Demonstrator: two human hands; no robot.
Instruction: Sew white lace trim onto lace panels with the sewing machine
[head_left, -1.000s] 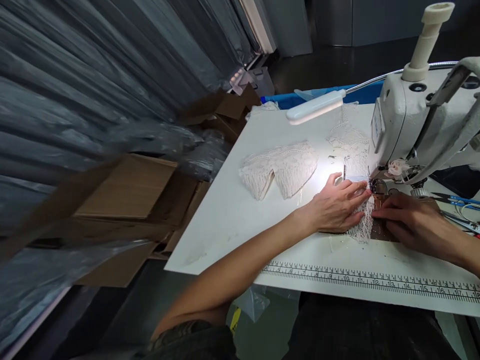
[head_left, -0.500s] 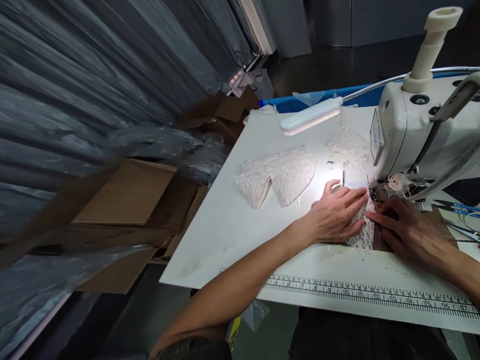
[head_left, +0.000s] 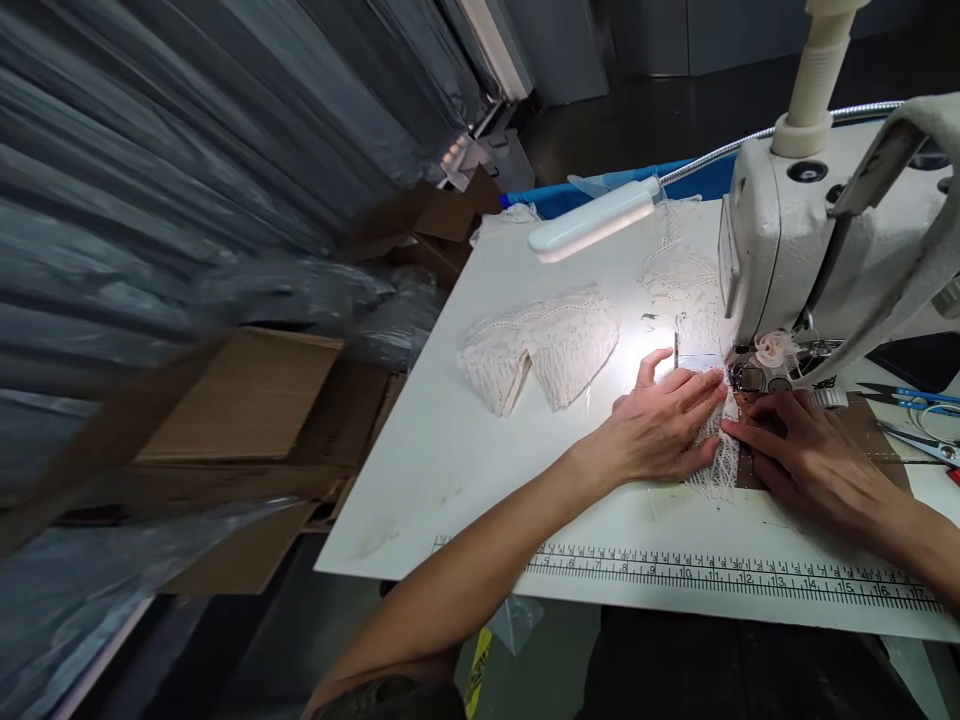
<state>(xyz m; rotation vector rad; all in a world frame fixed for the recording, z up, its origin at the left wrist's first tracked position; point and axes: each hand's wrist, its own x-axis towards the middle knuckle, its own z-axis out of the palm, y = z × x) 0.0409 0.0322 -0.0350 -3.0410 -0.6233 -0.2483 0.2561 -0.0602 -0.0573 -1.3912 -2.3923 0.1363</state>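
Note:
My left hand (head_left: 667,425) lies flat with fingers stretched over a strip of white lace (head_left: 716,470) at the sewing machine (head_left: 780,230). Its fingertips rest close beside the needle area, which the machine head and fingers partly hide. From the right, my right hand (head_left: 806,450) touches the lace edge with a stretched index finger; its other fingers bend loosely over the brown plate (head_left: 870,440). Neither hand visibly pinches the lace. Further left on the table lies a folded pile of lace pieces (head_left: 544,345). More lace (head_left: 679,275) lies behind the strip.
A lit lamp (head_left: 592,220) on a flexible neck hangs above the white table (head_left: 405,480). Blue-handled snips (head_left: 915,395) and scissors (head_left: 919,440) lie at the right. A printed ruler (head_left: 675,575) runs along the front edge. Cardboard boxes (head_left: 240,400) stand left.
The camera view has shifted slightly, so the machine and table appear further left. Both hands keep nearly the same place on the lace beside the needle area.

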